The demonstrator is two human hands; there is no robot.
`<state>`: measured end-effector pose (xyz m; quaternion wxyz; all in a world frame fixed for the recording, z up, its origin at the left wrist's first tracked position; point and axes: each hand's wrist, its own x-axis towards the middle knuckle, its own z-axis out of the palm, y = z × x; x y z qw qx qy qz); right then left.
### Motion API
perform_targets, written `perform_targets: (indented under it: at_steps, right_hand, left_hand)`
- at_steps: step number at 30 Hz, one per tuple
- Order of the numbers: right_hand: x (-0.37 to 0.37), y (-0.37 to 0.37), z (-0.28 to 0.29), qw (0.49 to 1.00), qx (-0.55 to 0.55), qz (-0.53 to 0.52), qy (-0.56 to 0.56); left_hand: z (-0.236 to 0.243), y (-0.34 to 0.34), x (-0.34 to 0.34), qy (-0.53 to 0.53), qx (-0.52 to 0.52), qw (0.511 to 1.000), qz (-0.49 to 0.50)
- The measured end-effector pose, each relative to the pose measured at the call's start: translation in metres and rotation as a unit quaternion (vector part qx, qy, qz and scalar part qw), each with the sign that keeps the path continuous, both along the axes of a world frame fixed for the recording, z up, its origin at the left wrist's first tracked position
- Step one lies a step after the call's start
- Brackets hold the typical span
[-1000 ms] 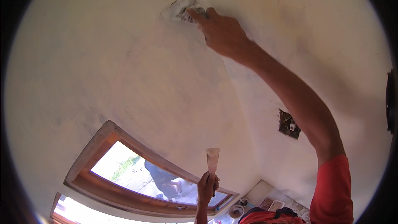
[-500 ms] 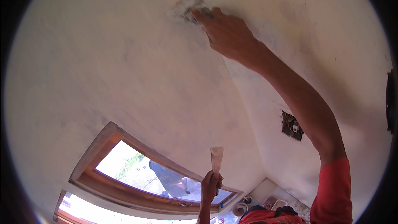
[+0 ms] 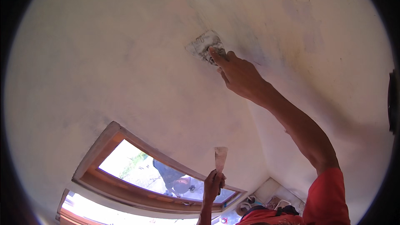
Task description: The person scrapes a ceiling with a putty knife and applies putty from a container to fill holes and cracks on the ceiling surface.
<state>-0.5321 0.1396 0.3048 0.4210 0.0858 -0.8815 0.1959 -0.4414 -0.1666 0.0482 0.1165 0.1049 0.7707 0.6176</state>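
My right hand (image 3: pixel 241 71) grips a broad putty knife (image 3: pixel 205 44) with its fingers pressed on the blade. The blade is smeared with grey and white filler and lies against the pale wall (image 3: pixel 137 79), close to the corner line where two surfaces meet. The knife's handle is hidden in my palm. Lower down, my left hand (image 3: pixel 213 184) is closed round the handle of a narrower putty knife (image 3: pixel 221 158), whose stained blade points up.
A wood-framed window (image 3: pixel 91 183) is set in the wall at lower left. Through its glass a person (image 3: pixel 180 183) shows outside. Containers (image 3: pixel 242 208) stand on the floor at the bottom. A dark object (image 3: pixel 392 102) sits at the right rim.
My right hand has drawn the broad putty knife down and slightly right along the wall, baring its blade to view. My forearm now covers the open electrical box. The left hand has barely moved.
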Motion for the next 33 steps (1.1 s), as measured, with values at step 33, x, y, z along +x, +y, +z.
perform_targets:
  at_steps: [33]
  right_hand:
    - [0.030,0.025,0.037,0.984,0.146,-0.044,-0.095]
  left_hand:
    - [0.019,-0.001,0.014,0.012,-0.025,0.999,0.028]
